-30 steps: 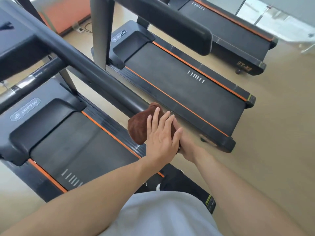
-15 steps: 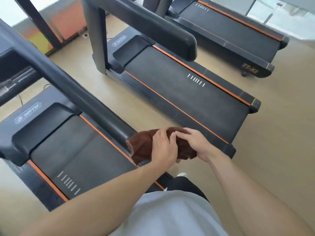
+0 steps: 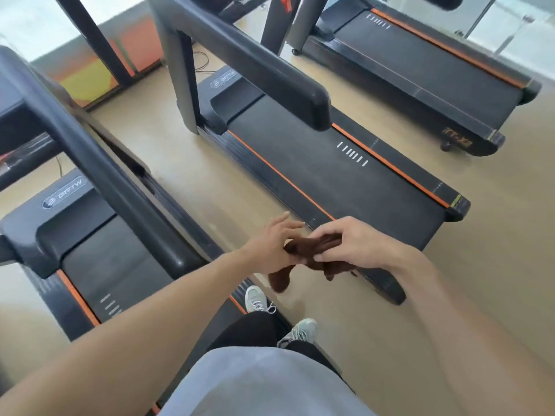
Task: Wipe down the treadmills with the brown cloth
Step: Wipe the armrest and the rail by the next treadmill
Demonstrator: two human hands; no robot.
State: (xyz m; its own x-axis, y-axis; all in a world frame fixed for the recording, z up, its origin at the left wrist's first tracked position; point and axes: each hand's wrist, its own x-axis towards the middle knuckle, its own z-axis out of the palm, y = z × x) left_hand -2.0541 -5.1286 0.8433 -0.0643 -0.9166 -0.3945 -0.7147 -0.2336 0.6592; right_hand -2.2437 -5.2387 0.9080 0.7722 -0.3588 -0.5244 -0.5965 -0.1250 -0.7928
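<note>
A bunched brown cloth hangs in the air between my two hands, above the floor gap between two treadmills. My right hand grips the cloth from above with curled fingers. My left hand holds the cloth's left side with its thumb while the fingers stretch forward. The near treadmill lies at the left, its black handrail ending just left of my hands. The middle treadmill, black with orange stripes, runs beyond my hands.
A third treadmill stands at the back right. The middle treadmill's handrail juts out at chest height. Beige floor spreads to the right. My shoes stand by the near treadmill's rear edge.
The cloth has come off the near handrail's end and both hands carried it to the right, bunching it. My view has shifted towards the middle treadmill.
</note>
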